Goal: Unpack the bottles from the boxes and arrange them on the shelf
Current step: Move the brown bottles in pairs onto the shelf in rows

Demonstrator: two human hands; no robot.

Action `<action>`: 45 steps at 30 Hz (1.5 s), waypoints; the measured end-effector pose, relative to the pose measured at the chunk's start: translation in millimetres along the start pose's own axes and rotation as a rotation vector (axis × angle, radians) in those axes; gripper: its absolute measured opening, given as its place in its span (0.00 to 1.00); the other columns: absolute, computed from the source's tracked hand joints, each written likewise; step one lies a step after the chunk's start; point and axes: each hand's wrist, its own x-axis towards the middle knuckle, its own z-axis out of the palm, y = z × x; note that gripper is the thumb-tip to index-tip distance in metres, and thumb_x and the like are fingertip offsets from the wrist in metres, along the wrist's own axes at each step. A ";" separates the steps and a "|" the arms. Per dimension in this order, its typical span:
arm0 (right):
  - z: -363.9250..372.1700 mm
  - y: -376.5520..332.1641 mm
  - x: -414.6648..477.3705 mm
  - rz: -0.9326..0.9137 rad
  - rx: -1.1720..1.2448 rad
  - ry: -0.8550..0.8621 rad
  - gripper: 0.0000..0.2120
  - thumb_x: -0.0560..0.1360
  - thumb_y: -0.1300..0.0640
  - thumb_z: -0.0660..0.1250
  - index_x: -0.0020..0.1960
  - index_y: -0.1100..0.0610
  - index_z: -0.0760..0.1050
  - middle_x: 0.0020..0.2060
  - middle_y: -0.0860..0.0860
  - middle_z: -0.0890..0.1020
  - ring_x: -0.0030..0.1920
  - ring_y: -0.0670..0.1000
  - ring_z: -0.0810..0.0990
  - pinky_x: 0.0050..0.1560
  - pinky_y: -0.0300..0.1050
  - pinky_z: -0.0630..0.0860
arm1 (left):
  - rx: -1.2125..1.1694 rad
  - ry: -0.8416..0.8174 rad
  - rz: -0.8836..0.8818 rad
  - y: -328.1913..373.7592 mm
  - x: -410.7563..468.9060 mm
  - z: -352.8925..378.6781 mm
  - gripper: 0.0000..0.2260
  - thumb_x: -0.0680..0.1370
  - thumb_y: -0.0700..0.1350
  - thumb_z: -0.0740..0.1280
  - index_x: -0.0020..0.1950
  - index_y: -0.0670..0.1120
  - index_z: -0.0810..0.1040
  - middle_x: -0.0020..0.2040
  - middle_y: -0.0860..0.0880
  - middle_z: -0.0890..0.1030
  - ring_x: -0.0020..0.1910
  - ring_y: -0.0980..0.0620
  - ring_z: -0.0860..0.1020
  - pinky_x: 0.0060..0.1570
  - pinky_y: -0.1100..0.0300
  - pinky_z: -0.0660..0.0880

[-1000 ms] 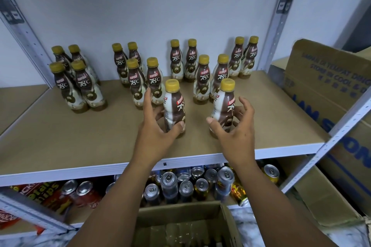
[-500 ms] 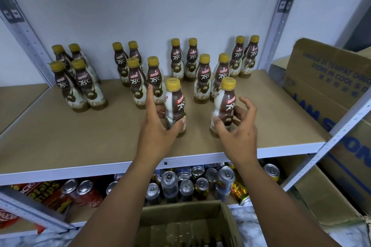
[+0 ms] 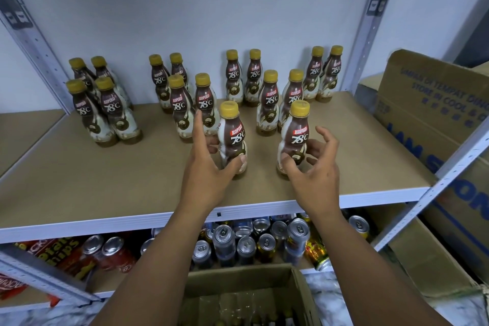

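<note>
- On the upper shelf [image 3: 105, 180], back rows: fourteen Kopiko 78°C bottles [image 3: 270, 103], yellow caps, all upright, standing in clusters of four, four, four and two, left to right.
- Front row, item one: left front bottle [image 3: 232, 137], upright on the shelf board, just ahead of the second cluster. My left grip [image 3: 209, 169] grasps it low, thumb in front, fingers behind, forefinger straight.
- Front row, item two: right front bottle [image 3: 295, 135], upright, apart from item one. My right grip [image 3: 315, 174] holds it loosely, thumb and lower fingers on it, upper fingers lifted clear.
- Below me: open cardboard box [image 3: 238, 283], contents too dim to count.
- Lower shelf: drink cans [image 3: 246, 243]. Right side: large carton [image 3: 434, 103].
- Progress, my estimate: sixteen bottles shelved and the rightmost cluster is short. Both grips must let go, then return to the box for more.
</note>
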 end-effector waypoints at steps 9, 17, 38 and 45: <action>-0.2 -1.6 -0.9 -0.008 0.046 -0.012 0.38 0.72 0.54 0.77 0.75 0.47 0.60 0.59 0.45 0.76 0.54 0.33 0.77 0.49 0.26 0.74 | -0.048 -0.070 -0.018 2.4 -0.5 -1.7 0.52 0.73 0.47 0.79 0.81 0.66 0.43 0.62 0.65 0.75 0.63 0.67 0.74 0.63 0.55 0.75; -0.3 1.2 1.3 0.004 0.037 -0.027 0.35 0.72 0.59 0.77 0.71 0.45 0.63 0.52 0.39 0.78 0.52 0.31 0.77 0.47 0.26 0.73 | -0.041 -0.111 -0.018 1.8 0.6 -3.7 0.49 0.76 0.43 0.76 0.82 0.64 0.44 0.59 0.71 0.73 0.59 0.75 0.73 0.63 0.57 0.74; -26.0 -36.8 33.8 -0.191 -0.158 -0.240 0.40 0.71 0.51 0.80 0.73 0.33 0.61 0.54 0.32 0.77 0.56 0.38 0.79 0.55 0.37 0.76 | 0.062 -0.156 0.133 37.7 17.2 -19.0 0.37 0.77 0.43 0.75 0.77 0.67 0.60 0.67 0.58 0.76 0.61 0.61 0.79 0.64 0.53 0.78; -20.8 -39.3 31.3 -0.201 -0.120 -0.280 0.41 0.72 0.53 0.79 0.73 0.31 0.59 0.52 0.29 0.77 0.56 0.37 0.80 0.55 0.41 0.78 | 0.032 -0.166 0.132 36.6 15.8 -18.3 0.37 0.78 0.42 0.74 0.77 0.67 0.60 0.62 0.64 0.75 0.61 0.62 0.79 0.64 0.57 0.78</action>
